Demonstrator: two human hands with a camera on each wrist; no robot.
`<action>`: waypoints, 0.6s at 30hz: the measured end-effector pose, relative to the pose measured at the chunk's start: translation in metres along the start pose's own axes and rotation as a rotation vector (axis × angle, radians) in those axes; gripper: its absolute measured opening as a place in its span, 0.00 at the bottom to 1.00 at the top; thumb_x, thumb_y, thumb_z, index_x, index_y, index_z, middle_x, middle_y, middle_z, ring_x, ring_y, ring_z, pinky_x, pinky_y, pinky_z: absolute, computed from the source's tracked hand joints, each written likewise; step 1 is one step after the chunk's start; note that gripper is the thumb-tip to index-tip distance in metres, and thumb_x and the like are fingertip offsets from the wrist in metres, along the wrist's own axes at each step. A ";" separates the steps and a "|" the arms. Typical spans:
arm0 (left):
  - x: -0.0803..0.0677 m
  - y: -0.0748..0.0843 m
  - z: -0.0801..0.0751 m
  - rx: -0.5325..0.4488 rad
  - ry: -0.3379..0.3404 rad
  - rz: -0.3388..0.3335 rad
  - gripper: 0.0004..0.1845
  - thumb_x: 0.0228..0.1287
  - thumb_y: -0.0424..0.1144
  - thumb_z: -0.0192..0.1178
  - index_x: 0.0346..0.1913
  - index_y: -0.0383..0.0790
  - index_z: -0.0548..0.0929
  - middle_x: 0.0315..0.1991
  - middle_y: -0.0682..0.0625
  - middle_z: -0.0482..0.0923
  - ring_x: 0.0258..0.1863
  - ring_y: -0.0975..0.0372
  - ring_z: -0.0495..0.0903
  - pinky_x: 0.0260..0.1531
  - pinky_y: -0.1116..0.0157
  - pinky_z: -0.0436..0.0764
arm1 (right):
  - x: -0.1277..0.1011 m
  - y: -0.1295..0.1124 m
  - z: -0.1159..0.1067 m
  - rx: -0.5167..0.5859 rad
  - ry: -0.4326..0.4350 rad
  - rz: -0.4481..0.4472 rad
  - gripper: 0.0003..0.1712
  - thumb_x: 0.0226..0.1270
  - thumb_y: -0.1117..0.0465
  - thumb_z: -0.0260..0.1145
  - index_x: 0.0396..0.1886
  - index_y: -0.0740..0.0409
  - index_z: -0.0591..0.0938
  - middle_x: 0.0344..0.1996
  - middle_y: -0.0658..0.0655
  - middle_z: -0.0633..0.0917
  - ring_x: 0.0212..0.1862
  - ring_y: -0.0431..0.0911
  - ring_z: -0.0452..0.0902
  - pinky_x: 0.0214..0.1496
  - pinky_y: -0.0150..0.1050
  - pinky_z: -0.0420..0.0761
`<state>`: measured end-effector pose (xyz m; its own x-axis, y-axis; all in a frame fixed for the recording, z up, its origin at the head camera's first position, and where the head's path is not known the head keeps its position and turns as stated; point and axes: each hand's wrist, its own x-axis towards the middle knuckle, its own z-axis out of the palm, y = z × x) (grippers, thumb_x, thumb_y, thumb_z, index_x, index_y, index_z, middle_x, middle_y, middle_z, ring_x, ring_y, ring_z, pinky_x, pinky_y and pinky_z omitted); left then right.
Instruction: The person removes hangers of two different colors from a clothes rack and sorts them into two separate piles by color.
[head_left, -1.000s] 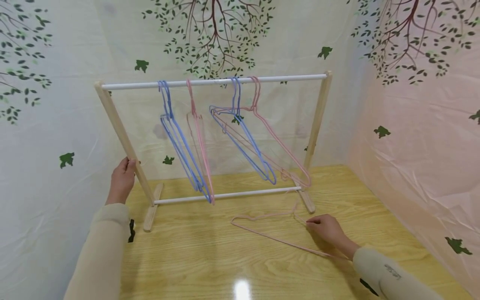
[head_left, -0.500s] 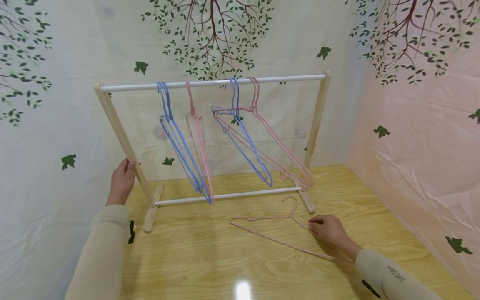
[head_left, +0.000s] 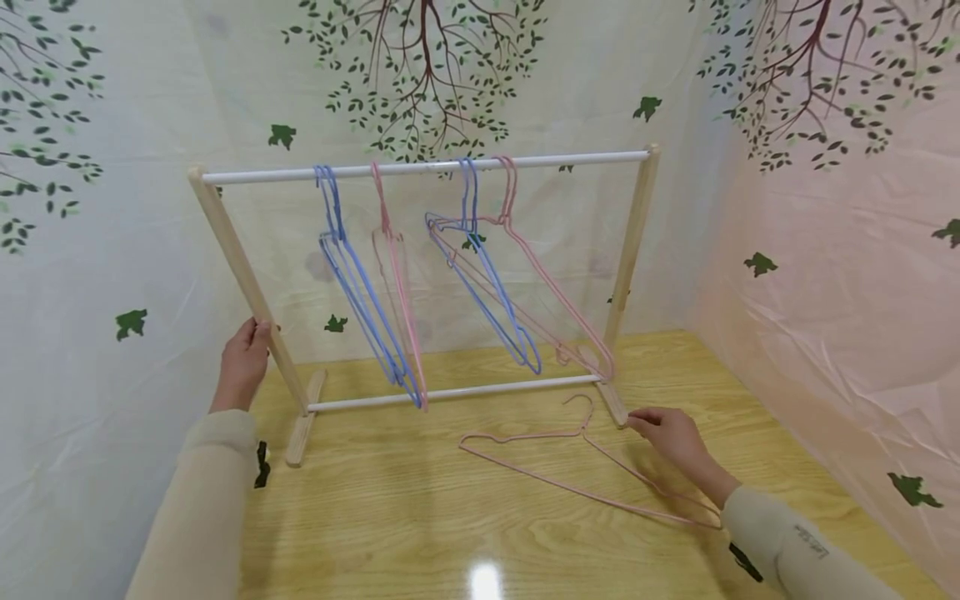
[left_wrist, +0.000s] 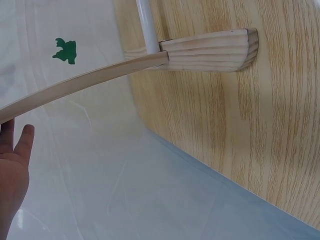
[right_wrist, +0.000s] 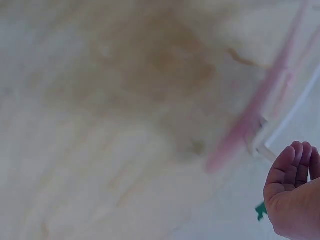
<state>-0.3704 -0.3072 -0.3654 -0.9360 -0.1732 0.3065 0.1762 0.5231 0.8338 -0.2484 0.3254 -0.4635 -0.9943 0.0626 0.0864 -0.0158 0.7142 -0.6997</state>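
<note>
A wooden clothes rack (head_left: 637,250) with white rails stands on the table, hangers on its top bar. My left hand (head_left: 245,362) grips its left upright, fingers curled behind the wood; in the left wrist view that upright (left_wrist: 85,84) runs down to a wooden foot. At the front end of the right foot (head_left: 615,408) my right hand (head_left: 678,442) pinches the wood with its fingertips. In the right wrist view the thumb and fingers (right_wrist: 290,172) are bent at the foot. Flat on the table before the rack lies a pink hanger (head_left: 540,482), its hook pointing away.
Blue hangers (head_left: 360,292) and pink hangers (head_left: 401,300) hang on the left half of the bar. Further right are more blue hangers (head_left: 495,283) and pink hangers (head_left: 558,292). Leaf-printed sheeting (head_left: 480,75) closes off the back and sides of the wooden table (head_left: 375,517).
My right hand has let go of the pink hanger, which now lies flat with its hook down on the table, and has moved to the rack's right foot. The left hand stays on the upright.
</note>
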 end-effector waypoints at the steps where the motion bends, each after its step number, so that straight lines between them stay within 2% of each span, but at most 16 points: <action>1: 0.000 0.001 -0.001 -0.004 -0.007 -0.002 0.33 0.80 0.55 0.34 0.72 0.32 0.65 0.66 0.30 0.67 0.62 0.41 0.67 0.61 0.43 0.68 | 0.001 -0.003 -0.004 0.004 0.007 -0.003 0.22 0.75 0.53 0.61 0.54 0.68 0.83 0.46 0.67 0.85 0.46 0.59 0.81 0.43 0.50 0.83; 7: -0.002 0.003 -0.003 -0.055 -0.047 -0.026 0.35 0.80 0.56 0.34 0.75 0.33 0.60 0.69 0.30 0.64 0.67 0.40 0.63 0.65 0.42 0.66 | 0.014 -0.020 -0.030 0.046 0.074 -0.009 0.28 0.77 0.48 0.58 0.58 0.68 0.81 0.43 0.64 0.85 0.41 0.55 0.81 0.39 0.44 0.83; 12: -0.003 0.003 -0.003 -0.058 -0.041 -0.033 0.36 0.79 0.58 0.32 0.75 0.33 0.59 0.69 0.31 0.64 0.67 0.41 0.62 0.65 0.43 0.66 | 0.026 -0.042 -0.050 0.105 0.134 -0.038 0.30 0.77 0.45 0.57 0.60 0.68 0.79 0.48 0.67 0.84 0.45 0.53 0.80 0.41 0.40 0.84; 18: -0.002 0.002 -0.002 -0.025 -0.038 -0.022 0.36 0.79 0.58 0.30 0.73 0.32 0.62 0.67 0.29 0.65 0.65 0.40 0.64 0.63 0.41 0.67 | 0.041 -0.082 -0.071 0.154 0.177 -0.096 0.32 0.76 0.41 0.56 0.61 0.64 0.80 0.51 0.67 0.83 0.43 0.41 0.79 0.38 0.28 0.81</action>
<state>-0.3675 -0.3076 -0.3635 -0.9506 -0.1519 0.2706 0.1627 0.4987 0.8514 -0.2801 0.3192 -0.3520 -0.9538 0.1298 0.2710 -0.1391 0.6087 -0.7811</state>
